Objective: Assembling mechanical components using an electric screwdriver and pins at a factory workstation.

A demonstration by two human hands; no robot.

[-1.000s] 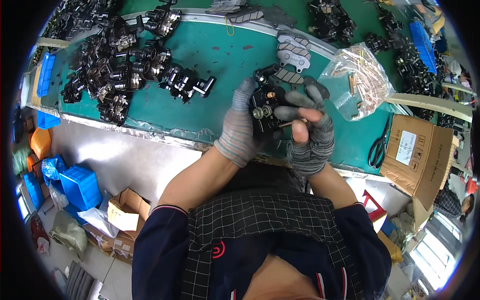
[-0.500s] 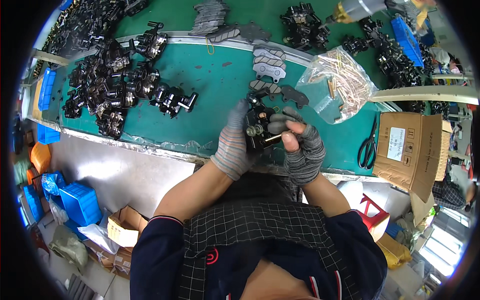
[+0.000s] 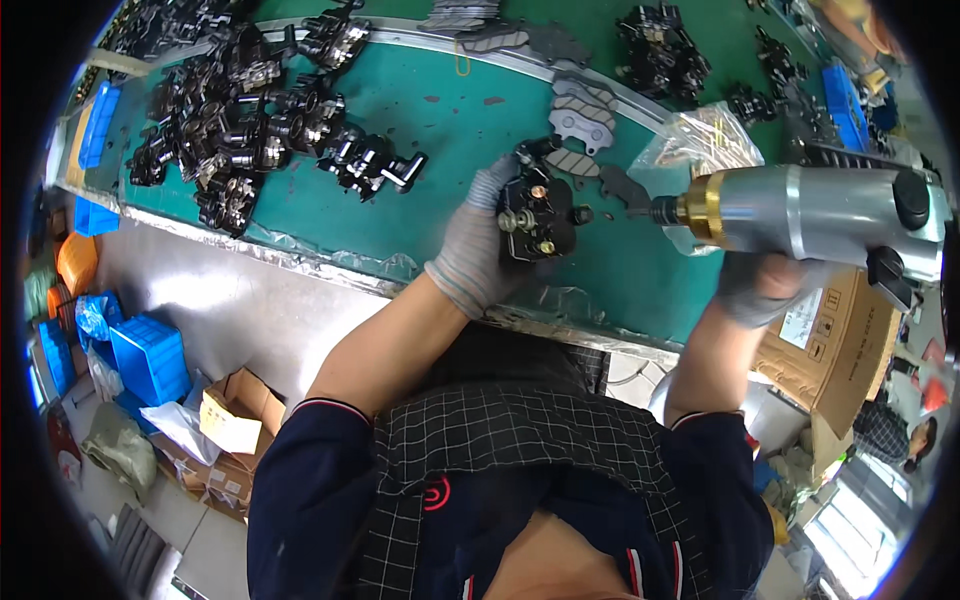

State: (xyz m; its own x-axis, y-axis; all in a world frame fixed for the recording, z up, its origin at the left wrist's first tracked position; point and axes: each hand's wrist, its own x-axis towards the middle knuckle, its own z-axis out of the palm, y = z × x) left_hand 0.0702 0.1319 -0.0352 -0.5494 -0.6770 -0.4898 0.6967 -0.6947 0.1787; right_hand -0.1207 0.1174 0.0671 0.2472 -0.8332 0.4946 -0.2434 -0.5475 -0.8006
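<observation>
My left hand (image 3: 474, 240), in a striped grey glove, is closed round a black brake caliper (image 3: 545, 215) above the green bench top. Brass-coloured and silver fittings show on the caliper's upper face. On the right, my right hand (image 3: 770, 285), gloved with bare fingertips, grips a power screwdriver (image 3: 800, 210). The screwdriver has a silver body and a brass-coloured collar. It lies level, its dark tip pointing left toward the caliper, a short gap apart from it. Loose brake pads (image 3: 582, 122) lie just beyond the caliper. The screwdriver hides part of a clear bag of pins (image 3: 715, 140).
Many black calipers (image 3: 250, 130) are heaped at the left of the bench, with more (image 3: 665, 50) at the far right. A metal rail (image 3: 520, 62) crosses the bench. An open cardboard box (image 3: 835, 340) stands at the right, and a blue crate (image 3: 150, 355) at lower left.
My right hand has left the caliper, moved right and now holds the power screwdriver, which hung at the far right before. The pin it held now appears seated in the caliper. The view has shifted.
</observation>
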